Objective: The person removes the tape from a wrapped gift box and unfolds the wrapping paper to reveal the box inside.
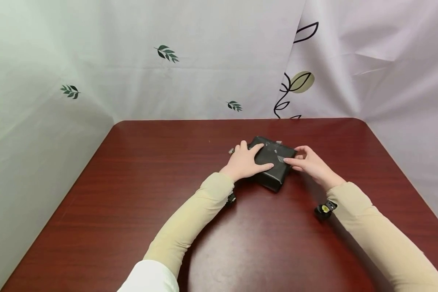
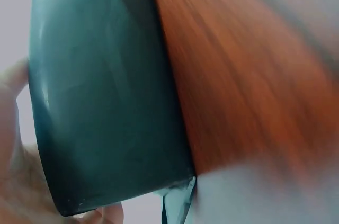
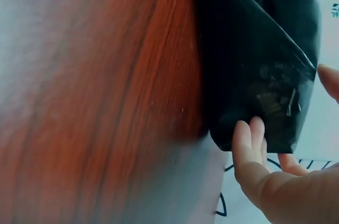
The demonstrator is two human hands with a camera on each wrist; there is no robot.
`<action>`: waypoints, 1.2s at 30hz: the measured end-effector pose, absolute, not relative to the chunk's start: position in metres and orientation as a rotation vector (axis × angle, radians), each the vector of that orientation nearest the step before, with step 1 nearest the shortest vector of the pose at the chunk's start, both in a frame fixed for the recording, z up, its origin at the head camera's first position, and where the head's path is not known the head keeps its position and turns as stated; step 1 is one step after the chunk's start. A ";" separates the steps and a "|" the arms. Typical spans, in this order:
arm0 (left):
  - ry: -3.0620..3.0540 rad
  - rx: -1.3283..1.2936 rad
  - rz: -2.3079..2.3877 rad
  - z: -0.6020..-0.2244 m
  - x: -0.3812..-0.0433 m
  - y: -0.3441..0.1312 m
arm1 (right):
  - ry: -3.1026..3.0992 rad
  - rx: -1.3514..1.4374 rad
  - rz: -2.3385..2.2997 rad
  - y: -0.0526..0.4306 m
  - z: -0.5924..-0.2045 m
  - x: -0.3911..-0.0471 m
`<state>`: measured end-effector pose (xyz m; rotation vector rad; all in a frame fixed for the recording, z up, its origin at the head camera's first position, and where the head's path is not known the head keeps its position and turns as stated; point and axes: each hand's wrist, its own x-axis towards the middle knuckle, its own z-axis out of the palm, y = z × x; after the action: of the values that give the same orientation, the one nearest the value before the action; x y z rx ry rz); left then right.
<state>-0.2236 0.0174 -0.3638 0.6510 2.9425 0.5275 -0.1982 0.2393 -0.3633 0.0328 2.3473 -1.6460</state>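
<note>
A black wrapped package (image 1: 271, 178), its glossy covering folded and taped, lies at an angle on the table. My left hand (image 1: 242, 162) rests on its left part with fingers spread and the thumb flat across the top. At the right end, my right hand (image 1: 312, 166) pinches the edge, thumb on top and fingers against the end face. Near that thumb is a shiny piece of clear tape (image 1: 280, 159). In the right wrist view, fingertips touch the folded end of the package (image 3: 259, 49). A loose strip (image 2: 178, 203) hangs from a corner in the left wrist view.
The dark red wooden table (image 1: 138, 182) has rounded far corners. White cloth (image 1: 204, 81) with leaf prints hangs behind it and along both sides. Small pale bits (image 1: 231, 151) show beside the package. Each wrist carries a small black camera (image 1: 323, 211).
</note>
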 end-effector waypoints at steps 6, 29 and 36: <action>3.007 0.550 0.622 -0.364 -0.224 0.021 | 2.390 0.079 -1.656 0.230 -0.359 -0.214; 3.089 0.520 0.344 -0.371 -0.223 0.038 | 2.723 0.027 -1.396 0.218 -0.355 -0.239; 3.043 0.530 0.301 -0.371 -0.222 0.039 | 2.767 -0.166 -1.200 0.227 -0.348 -0.233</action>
<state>-0.2219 0.0385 -0.3707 0.5301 3.0425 0.3008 -0.2326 0.2273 -0.3484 -0.1657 2.7674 -1.2002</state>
